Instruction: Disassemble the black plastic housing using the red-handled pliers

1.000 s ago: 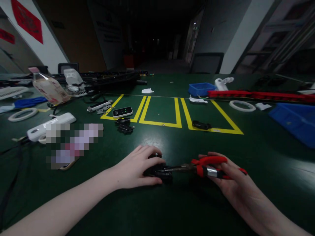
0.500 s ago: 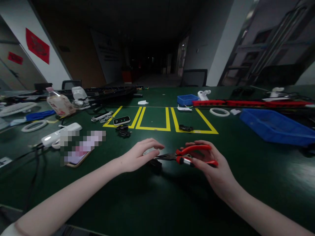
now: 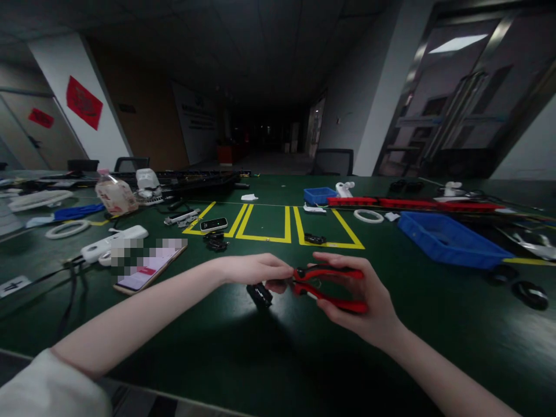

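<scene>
Red-handled long-nose pliers point(image 3: 330, 301) are in my right hand point(image 3: 369, 295), their handles spread apart between fingers and thumb. My left hand point(image 3: 256, 270) is closed, fingertips pressed together at the pliers' jaws, which are mostly hidden behind them. What the left fingers pinch is hidden. Just below that hand shows a small black clip-like part point(image 3: 259, 295); whether the hand holds it I cannot tell. More small black parts point(image 3: 216, 241) lie farther off on the green table point(image 3: 330, 376), and another black part point(image 3: 314, 238) is at the right yellow tape outline.
At left are a phone point(image 3: 150, 269), a white power strip point(image 3: 115, 242) and a plastic bottle point(image 3: 115, 194). A small black device point(image 3: 214, 224) lies inside the left tape outline. A blue tray point(image 3: 447, 243) stands right, near a white ring point(image 3: 368, 216).
My left fingers have closed from a loosely open pose at the pliers' tips. The pliers have shifted slightly left with their handles wider apart. The camera view has tilted up.
</scene>
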A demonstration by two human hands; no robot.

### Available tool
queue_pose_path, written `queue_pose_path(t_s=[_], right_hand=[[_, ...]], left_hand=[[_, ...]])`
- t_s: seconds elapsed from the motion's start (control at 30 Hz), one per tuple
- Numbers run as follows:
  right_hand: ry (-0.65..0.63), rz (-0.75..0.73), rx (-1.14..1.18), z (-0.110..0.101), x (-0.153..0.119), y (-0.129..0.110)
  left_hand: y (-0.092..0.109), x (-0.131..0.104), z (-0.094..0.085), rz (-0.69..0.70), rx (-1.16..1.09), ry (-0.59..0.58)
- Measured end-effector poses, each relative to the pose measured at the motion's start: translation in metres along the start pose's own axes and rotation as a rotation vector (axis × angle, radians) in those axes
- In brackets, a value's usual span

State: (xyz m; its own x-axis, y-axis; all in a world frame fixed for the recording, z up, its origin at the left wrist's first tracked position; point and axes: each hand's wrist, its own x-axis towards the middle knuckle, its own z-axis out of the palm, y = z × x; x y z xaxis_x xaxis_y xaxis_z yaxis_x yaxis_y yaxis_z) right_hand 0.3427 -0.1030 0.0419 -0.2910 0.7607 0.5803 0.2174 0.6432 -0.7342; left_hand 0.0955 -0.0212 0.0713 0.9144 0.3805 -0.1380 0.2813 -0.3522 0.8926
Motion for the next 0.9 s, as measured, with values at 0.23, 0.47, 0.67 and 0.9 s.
queue_pose_path(t_s=[0.23,0.47,0.67,0.9], right_hand=[[-0.073,-0.06,-0.24,-0.004,0.001,0.014],[-0.216,0.031,-0.438,0.01,0.016,0.007],[-0.346,0.147,-0.642,0.037,0.039,0.011],[-0.308,0.138,-0.726,0.042,0.041,0.025]], left_hand=[[0.006,-0.018,-0.007,-0.011,0.294,0.122],[0.0,-0.035,0.004,-0.008,0.743,0.378],[0.001,-0.029,0.018,0.015,1.02,0.448],[-0.011,-0.029,0.012,-0.003,1.048,0.568]])
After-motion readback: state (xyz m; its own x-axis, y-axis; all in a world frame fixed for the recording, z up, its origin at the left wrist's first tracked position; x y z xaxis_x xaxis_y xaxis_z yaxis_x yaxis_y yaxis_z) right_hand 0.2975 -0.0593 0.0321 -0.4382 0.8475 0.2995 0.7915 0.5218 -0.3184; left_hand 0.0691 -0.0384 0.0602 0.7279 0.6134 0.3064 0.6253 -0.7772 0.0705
